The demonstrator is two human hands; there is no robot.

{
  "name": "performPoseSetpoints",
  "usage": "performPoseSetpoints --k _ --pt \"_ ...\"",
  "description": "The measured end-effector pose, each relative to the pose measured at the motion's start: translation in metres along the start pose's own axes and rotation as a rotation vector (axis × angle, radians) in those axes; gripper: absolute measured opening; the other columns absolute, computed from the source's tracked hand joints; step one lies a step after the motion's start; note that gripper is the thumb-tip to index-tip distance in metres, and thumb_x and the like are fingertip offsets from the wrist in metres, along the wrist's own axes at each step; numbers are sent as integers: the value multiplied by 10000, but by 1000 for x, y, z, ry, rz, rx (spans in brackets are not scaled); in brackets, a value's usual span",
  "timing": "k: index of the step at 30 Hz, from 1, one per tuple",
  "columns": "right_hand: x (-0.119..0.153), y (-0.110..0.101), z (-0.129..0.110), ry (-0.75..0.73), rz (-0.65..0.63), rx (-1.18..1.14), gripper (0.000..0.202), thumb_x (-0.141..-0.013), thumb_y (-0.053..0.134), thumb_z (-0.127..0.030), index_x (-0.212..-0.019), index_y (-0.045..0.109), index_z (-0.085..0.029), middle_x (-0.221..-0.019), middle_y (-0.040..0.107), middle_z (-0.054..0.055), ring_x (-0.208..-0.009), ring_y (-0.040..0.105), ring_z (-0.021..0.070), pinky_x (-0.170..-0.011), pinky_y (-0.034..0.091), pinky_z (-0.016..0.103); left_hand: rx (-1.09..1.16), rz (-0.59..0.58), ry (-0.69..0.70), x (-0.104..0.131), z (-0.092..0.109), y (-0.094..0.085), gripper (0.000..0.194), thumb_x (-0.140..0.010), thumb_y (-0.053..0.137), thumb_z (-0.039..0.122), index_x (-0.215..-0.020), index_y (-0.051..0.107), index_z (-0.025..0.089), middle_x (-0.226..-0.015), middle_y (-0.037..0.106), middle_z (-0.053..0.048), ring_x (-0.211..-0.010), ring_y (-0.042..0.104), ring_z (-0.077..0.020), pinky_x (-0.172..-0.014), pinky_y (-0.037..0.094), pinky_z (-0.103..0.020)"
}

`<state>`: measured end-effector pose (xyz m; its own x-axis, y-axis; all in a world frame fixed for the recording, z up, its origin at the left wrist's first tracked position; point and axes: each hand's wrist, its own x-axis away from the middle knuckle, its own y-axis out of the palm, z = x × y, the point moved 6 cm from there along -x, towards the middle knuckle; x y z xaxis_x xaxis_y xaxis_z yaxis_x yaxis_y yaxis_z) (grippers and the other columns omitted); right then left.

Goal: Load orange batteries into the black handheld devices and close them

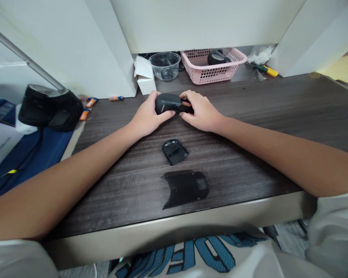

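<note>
I have a black computer mouse (168, 103) gripped in both hands at the centre of the frame, just above the middle of the dark wood-grain desk (263, 127). My left hand (146, 116) wraps its rear end, thumb along the near side, so the body cannot slide. My right hand (201, 112) closes over the front end, fingertips pressing at an orange battery (186, 103) that shows in the opened body; I cannot tell whether it is fully seated.

Two black pieces lie below my hands, well apart from the mouse: a small battery cover (175, 151) and, nearer the desk's front edge, a larger curved top shell (186, 187) with a perforated patch. They sit flat within easy reach, clear of my wrists.

At the upper middle stand a clear plastic bowl (164, 65) and a pink basket (203, 71) holding another dark mouse (218, 57). Loose orange batteries (89, 104) lie at the left by the black lamp base (48, 108). A yellow-handled screwdriver (266, 70) rests at the upper right.
</note>
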<state>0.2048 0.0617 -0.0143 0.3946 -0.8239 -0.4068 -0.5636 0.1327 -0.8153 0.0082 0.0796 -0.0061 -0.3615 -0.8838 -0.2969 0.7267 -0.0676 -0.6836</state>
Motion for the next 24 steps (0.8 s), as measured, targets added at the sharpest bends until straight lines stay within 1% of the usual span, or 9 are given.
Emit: performPoseSetpoints --k 4,10,15,24 --pt "0 0 -1 -6 14 5 480 -900 631 -340 -1360 551 -229 -1371 685 167 -1247 632 415 -1062 466 618 -6 8 13 0 -1 0 556 -806 833 482 -1227 576 226 -1103 701 -49 -1126 684 -308 -1079 532 -489" --pt "0 0 -1 2 12 4 469 -896 625 -335 -1345 552 -224 -1362 683 169 -1238 634 414 -1059 467 619 -17 8 -5 -1 -2 0 549 -803 840 485 -1205 567 229 -1110 702 -53 -1107 693 -314 -1060 542 -510" --pt "-1 1 0 0 13 -8 474 -894 621 -339 -1351 544 -239 -1369 681 163 -1236 628 414 -1058 462 627 -4 9 7 -1 -1 0 537 -809 832 487 -1197 562 233 -1113 707 -48 -1087 687 -296 -1050 544 -491" --pt "-2 2 2 3 12 8 464 -900 638 -334 -1343 529 -249 -1367 671 153 -1231 621 403 -1063 457 619 -10 2 1 -1 1 -1 532 -807 830 478 -1193 566 224 -1144 711 -65 -1136 684 -315 -1070 541 -495"
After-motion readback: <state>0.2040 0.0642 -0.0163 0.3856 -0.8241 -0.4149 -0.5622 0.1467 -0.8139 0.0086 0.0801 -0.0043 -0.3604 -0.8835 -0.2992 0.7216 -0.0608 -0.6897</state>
